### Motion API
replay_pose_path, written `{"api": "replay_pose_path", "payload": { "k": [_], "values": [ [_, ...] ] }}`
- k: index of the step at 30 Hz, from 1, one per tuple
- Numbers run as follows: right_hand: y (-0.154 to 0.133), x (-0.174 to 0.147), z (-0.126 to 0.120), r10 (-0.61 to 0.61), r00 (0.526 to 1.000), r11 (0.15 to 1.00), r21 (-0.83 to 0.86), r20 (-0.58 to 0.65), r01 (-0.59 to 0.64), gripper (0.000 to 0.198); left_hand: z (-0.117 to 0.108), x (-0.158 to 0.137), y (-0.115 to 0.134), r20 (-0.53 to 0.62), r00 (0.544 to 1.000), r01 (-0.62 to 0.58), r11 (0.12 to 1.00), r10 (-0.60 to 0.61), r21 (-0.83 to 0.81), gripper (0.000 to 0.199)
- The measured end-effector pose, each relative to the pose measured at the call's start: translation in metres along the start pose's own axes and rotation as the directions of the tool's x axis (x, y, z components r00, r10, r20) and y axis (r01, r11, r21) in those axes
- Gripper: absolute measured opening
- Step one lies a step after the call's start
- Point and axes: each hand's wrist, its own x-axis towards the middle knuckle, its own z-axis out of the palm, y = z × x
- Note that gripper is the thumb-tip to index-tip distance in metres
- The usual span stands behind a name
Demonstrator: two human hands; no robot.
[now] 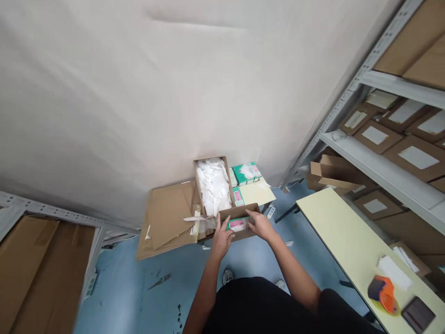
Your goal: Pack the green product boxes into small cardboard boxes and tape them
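Note:
A small open cardboard box is in front of me, with a green box with pink and white panels inside its walls. At the green box's left end is my left hand, fingers bent around that edge. My right hand grips the opposite end with thumb and fingers. Parts of the fingertips are hidden by the cardboard walls. Just beyond stands a larger carton full of crumpled white paper. More green boxes lie to its right, one with white paper on top.
Flattened cardboard sheets lie to the left. A cream table on the right bears an orange tape dispenser and a phone-like dark device. Metal shelving with cartons lines the right side; another rack stands left.

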Motion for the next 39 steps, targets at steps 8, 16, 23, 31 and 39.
{"api": "replay_pose_path", "payload": {
  "k": [8, 16, 23, 31, 39],
  "values": [
    [0.118, -0.087, -0.103, 0.086, 0.933, 0.986, 0.164, -0.35, -0.03, 0.048, 0.087, 0.067, 0.104, 0.136, 0.973, -0.192, 0.981, 0.188, 0.019, 0.02],
    [0.25, -0.217, -0.18, 0.391, 0.717, 0.921, 0.247, -0.577, -0.303, 0.052, 0.202, 0.139, 0.231, 0.307, 0.824, -0.477, 0.876, 0.476, -0.077, 0.018],
    [0.321, -0.327, -0.22, 0.592, 0.474, 0.79, 0.353, -0.652, -0.501, 0.055, 0.296, 0.177, 0.346, 0.407, 0.672, -0.601, 0.776, 0.619, -0.188, 0.018],
    [0.351, -0.36, -0.224, 0.755, 0.258, 0.598, 0.473, -0.603, -0.646, 0.056, 0.373, 0.228, 0.393, 0.436, 0.483, -0.671, 0.641, 0.759, -0.373, 0.021],
    [0.365, -0.314, -0.236, 0.852, 0.217, 0.455, 0.472, -0.476, -0.755, 0.066, 0.449, 0.321, 0.396, 0.569, 0.273, -0.646, 0.586, 0.776, -0.489, 0.019]
  ]
}}
